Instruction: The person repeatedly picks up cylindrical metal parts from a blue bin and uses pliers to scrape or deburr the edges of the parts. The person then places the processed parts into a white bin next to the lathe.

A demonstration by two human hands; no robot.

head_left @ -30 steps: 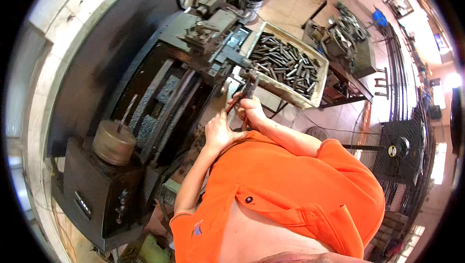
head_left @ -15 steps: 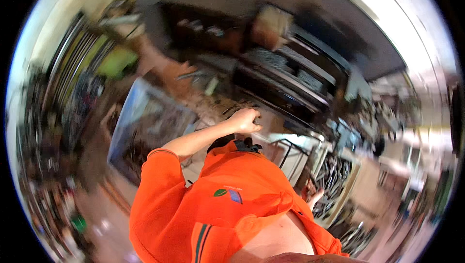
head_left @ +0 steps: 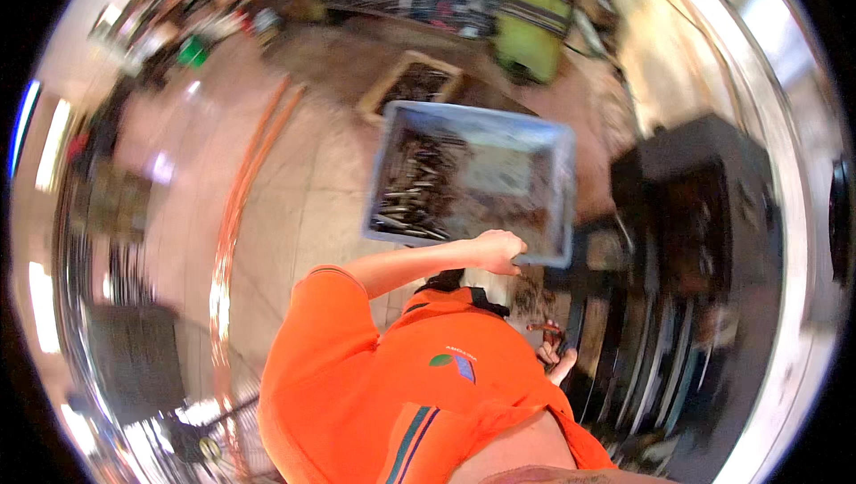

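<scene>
My left hand is curled closed in front of my waist, over the near rim of a blue-grey plastic crate. Whether it touches that rim, or has anything inside the fist, I cannot make out. Short metal rods lie heaped in the crate's left part, while dark dirt covers much of its bottom. Low at my right side, my right hand has bent fingers around something dark and brownish, too blurred to name. The dark machine stands just beyond that hand.
A black machine fills the right side. Behind the crate sits a shallow wooden box of small dark pieces. Farther back are a green rack and long bars. Orange strips run along the tiled floor at left.
My view has swung left, away from the machine, so the crate now sits in the middle ahead of me. My left hand, still closed, has come over its near rim.
</scene>
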